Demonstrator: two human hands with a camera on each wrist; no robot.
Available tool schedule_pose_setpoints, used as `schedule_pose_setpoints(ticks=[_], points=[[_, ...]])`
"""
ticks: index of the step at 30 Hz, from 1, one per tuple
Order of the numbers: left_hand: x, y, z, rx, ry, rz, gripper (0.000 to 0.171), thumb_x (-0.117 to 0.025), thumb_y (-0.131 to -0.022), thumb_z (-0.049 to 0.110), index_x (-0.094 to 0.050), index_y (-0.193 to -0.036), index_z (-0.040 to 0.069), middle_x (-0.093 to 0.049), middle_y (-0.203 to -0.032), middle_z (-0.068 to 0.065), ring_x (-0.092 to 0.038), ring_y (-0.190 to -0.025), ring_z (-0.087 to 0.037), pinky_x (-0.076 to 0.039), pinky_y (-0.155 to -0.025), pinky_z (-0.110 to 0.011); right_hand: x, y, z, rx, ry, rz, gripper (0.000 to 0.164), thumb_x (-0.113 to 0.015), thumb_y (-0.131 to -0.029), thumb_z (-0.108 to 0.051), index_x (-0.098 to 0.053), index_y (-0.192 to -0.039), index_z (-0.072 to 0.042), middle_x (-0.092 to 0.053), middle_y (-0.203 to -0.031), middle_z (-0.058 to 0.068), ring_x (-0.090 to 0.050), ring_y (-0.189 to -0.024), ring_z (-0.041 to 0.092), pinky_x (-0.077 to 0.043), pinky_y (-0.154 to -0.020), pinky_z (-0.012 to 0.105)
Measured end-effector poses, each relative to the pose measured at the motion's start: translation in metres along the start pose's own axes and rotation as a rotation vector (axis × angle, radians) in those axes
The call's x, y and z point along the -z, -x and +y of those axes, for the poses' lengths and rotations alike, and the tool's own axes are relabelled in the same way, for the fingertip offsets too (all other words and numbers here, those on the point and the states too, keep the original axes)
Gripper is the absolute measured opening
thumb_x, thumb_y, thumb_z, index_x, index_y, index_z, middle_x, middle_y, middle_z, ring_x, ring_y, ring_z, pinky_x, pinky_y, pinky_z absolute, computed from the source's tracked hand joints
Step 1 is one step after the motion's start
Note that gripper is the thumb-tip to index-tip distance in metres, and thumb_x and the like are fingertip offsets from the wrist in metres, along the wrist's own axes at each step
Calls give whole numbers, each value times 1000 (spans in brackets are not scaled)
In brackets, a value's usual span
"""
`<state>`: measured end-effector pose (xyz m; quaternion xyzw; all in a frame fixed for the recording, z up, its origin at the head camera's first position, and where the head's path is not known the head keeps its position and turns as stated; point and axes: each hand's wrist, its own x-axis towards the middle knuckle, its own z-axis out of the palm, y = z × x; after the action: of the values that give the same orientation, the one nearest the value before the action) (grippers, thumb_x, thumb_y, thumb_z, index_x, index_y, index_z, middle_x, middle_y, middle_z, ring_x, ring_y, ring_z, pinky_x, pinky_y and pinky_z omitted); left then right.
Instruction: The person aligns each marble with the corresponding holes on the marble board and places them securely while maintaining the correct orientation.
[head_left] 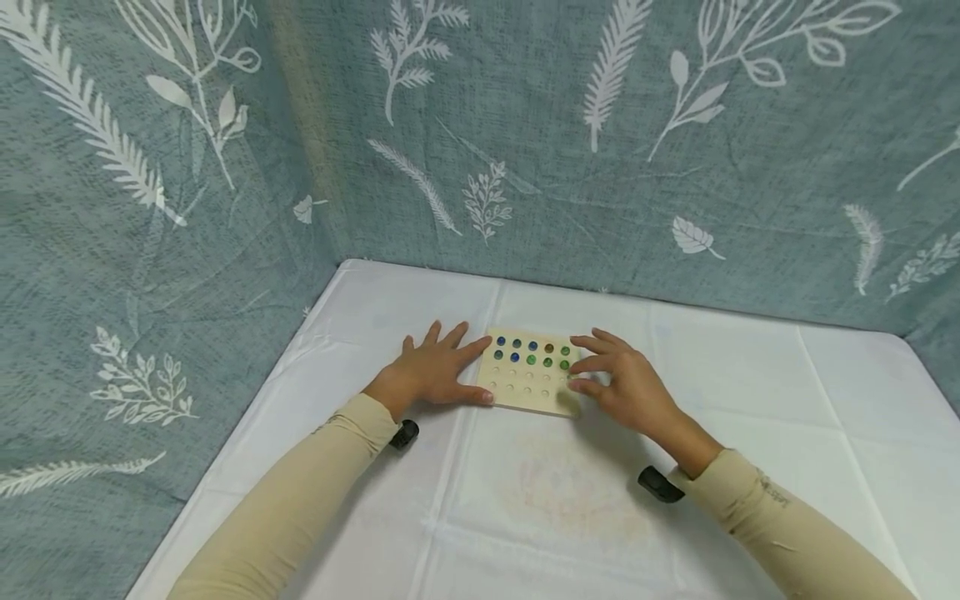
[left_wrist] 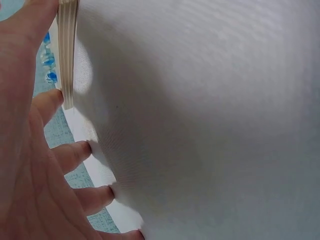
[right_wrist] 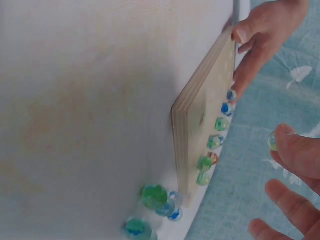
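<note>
A pale wooden board [head_left: 519, 382] with rows of round hollows lies on the table. Glass marbles [head_left: 531, 360] in blue, green and one brownish tone fill its two far rows; the nearer rows show bare hollows. My left hand [head_left: 431, 371] lies spread at the board's left side, thumb and index finger touching its edge and the other fingers on the cloth. Over the board's right edge hovers my right hand [head_left: 630, 387]. Between its thumb and index finger it pinches a clear greenish marble [right_wrist: 272, 141], seen in the right wrist view.
Several loose blue and green marbles [right_wrist: 154, 196] sit on the table beside the board's right end, behind my right hand in the head view. A white cloth covers the table [head_left: 420, 533]. Blue-green curtains [head_left: 540, 208] with white leaf prints hang behind and to the left.
</note>
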<state>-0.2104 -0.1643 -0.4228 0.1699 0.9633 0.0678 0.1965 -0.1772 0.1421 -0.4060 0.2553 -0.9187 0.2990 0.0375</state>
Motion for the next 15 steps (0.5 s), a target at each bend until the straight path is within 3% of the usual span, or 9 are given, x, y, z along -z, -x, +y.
schedule_pose_setpoints(ticks=[15], points=[[1, 1, 1, 4, 4, 0, 99, -60, -89, 78, -16, -168, 38, -6, -178, -10, -2, -162, -51, -14, -120, -80, -15, -14, -11, 1, -15, -9, 19, -82, -89, -16, -83, -105, -6, -65, -146, 15, -47, -148, 44, -41, -119, 61]])
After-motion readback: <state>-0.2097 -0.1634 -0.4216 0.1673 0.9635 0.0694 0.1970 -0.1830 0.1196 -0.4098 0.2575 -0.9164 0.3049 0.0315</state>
